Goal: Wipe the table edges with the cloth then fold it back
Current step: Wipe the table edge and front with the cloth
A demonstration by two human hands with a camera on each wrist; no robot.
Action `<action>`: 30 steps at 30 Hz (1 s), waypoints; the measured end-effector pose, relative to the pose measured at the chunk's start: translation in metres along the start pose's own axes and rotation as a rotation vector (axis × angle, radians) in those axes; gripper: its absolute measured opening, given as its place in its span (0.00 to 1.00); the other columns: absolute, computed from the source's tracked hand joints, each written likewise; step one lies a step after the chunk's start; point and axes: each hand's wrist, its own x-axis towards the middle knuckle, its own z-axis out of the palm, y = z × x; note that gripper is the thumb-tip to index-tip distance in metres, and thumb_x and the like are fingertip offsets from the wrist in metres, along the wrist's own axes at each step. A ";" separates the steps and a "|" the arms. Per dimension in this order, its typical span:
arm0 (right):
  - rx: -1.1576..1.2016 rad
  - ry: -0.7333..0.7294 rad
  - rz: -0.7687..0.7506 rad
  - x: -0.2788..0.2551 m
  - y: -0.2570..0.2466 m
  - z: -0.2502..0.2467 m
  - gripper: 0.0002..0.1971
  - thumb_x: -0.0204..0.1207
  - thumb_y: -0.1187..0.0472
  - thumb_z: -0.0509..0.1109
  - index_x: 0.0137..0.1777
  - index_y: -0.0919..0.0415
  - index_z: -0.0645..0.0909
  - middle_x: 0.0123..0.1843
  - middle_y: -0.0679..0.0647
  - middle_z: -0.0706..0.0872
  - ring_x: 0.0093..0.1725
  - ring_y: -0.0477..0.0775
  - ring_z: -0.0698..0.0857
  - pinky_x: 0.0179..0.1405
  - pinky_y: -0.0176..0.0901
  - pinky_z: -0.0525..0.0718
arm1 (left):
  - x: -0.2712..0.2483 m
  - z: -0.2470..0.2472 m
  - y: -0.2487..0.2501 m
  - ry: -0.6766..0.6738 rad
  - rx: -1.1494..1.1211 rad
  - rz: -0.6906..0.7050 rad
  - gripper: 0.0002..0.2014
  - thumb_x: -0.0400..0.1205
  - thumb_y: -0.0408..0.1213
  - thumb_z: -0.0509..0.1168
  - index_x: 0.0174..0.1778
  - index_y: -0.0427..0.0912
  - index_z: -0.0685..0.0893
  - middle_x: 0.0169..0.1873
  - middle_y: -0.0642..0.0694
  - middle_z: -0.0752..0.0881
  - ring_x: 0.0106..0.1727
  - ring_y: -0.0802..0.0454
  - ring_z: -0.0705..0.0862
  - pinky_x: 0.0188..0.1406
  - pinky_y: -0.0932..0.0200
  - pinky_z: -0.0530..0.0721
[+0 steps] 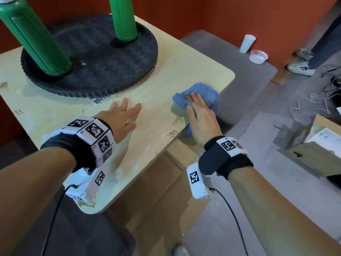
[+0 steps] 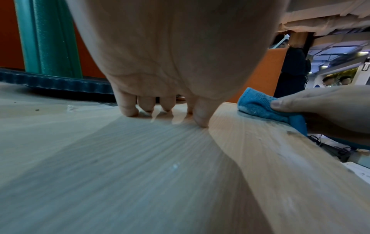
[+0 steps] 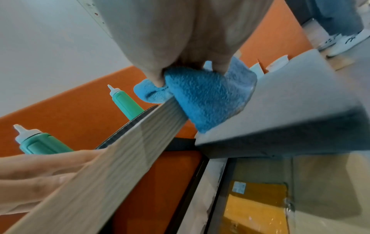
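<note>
The right hand (image 1: 200,117) holds its grip clamped on the blue cloth (image 1: 203,93), which drapes over the right edge of the worktop (image 1: 156,145). The left hand (image 1: 121,117) rests on the worktop, fingers apart and straight, holding nothing. 2 green bottles (image 1: 35,37) stand on a black tray (image 1: 103,58).

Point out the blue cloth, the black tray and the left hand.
blue cloth (image 1: 206,92): head view, bunched top beyond the fingers.
black tray (image 1: 103,58): head view, bare patterned floor between the bottles.
left hand (image 1: 120,118): head view, back of the hand.
</note>
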 end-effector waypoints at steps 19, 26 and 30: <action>0.002 0.027 0.038 -0.021 -0.023 0.015 0.22 0.87 0.57 0.49 0.80 0.61 0.62 0.84 0.52 0.60 0.84 0.47 0.52 0.82 0.43 0.50 | 0.010 0.005 -0.002 0.063 -0.082 0.004 0.24 0.89 0.48 0.41 0.83 0.60 0.48 0.85 0.45 0.43 0.85 0.39 0.48 0.80 0.40 0.59; 0.069 0.035 0.017 -0.037 -0.026 0.023 0.21 0.87 0.56 0.51 0.79 0.56 0.65 0.83 0.48 0.62 0.83 0.43 0.54 0.79 0.34 0.50 | 0.009 0.001 -0.002 0.089 -0.052 0.021 0.24 0.89 0.48 0.38 0.83 0.58 0.52 0.85 0.44 0.48 0.84 0.38 0.53 0.79 0.43 0.59; 0.019 -0.028 -0.032 -0.054 -0.031 0.034 0.22 0.87 0.56 0.50 0.80 0.57 0.64 0.83 0.47 0.61 0.83 0.43 0.53 0.82 0.38 0.50 | 0.008 0.007 -0.005 0.098 -0.022 0.040 0.24 0.89 0.46 0.38 0.84 0.57 0.50 0.85 0.42 0.47 0.84 0.37 0.53 0.78 0.40 0.63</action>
